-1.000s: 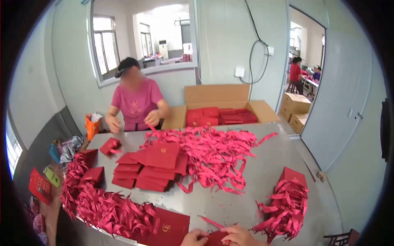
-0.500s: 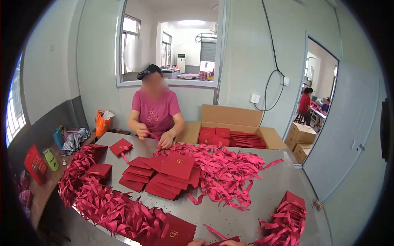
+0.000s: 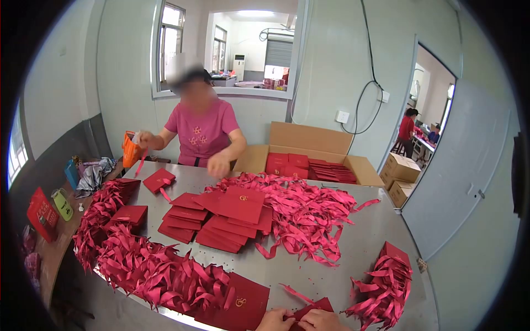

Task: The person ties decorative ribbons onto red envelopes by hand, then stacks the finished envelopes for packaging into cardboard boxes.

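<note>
At the bottom edge, my left hand (image 3: 275,320) and my right hand (image 3: 322,320) are closed on a flat, dark red paper bag (image 3: 322,304). A pink-red ribbon (image 3: 296,293) sticks out from it to the upper left. The fingers meet near the bag's edge, and the frame cuts off the lower part of both hands. Just left of my left hand lies a red bag with a gold emblem (image 3: 248,300), at the end of a long row of ribboned bags (image 3: 160,270). To the right stands another cluster of ribboned bags (image 3: 383,287).
Flat red bags (image 3: 221,220) are stacked mid-table beside a heap of loose ribbons (image 3: 309,215). Across the metal table (image 3: 309,281) sits a person in a pink shirt (image 3: 201,129), holding a ribbon. Behind, an open cardboard box (image 3: 309,140) holds red bags.
My hands and the bag show higher in view; the whole scene has shifted slightly. The person opposite has moved one hand out to the left with a ribbon and lifted the other.
</note>
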Motion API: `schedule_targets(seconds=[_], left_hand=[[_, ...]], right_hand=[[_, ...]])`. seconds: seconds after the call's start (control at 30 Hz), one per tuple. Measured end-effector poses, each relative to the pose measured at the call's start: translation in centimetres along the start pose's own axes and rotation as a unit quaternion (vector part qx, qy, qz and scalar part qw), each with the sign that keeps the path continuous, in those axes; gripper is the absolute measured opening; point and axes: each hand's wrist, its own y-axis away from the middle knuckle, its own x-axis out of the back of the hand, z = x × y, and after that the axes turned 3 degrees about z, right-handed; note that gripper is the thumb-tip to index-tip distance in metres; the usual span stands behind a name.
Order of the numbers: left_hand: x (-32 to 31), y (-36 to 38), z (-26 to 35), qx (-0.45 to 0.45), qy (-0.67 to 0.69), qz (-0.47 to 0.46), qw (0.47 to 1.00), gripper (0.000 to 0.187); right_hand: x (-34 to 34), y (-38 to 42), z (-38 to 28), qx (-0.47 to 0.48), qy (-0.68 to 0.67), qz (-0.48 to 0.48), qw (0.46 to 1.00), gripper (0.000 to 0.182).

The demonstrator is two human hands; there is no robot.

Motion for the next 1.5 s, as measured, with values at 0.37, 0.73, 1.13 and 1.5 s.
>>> schedule_targets(seconds=[0.37, 0.73, 1.13, 1.5], left_hand=[[-0.2, 0.0, -0.8, 0.022, 0.001, -0.116, 0.993, 0.019], [0.1, -2.8, -1.4, 0.132, 0.031, -0.058, 0.989, 0.013], [-0.2, -2.3, -0.4, 0.118, 0.035, -0.078, 0.989, 0.012], [-0.9, -1.6, -0.9, -0.01, -0.042, -0.016, 0.999, 0.013]], right_hand=[[-1.6, 0.6, 2.0, -0.039, 0.079, -0.028, 0.996, 0.019], [-1.8, -1.3, 3.5, 0.002, 0.063, 0.002, 0.998, 0.011], [-2.4, -2.2, 4.2, -0.142, -0.047, -0.041, 0.988, 0.009], [-3.0, -3.3, 3.5, -0.049, 0.089, -0.061, 0.993, 0.014]])
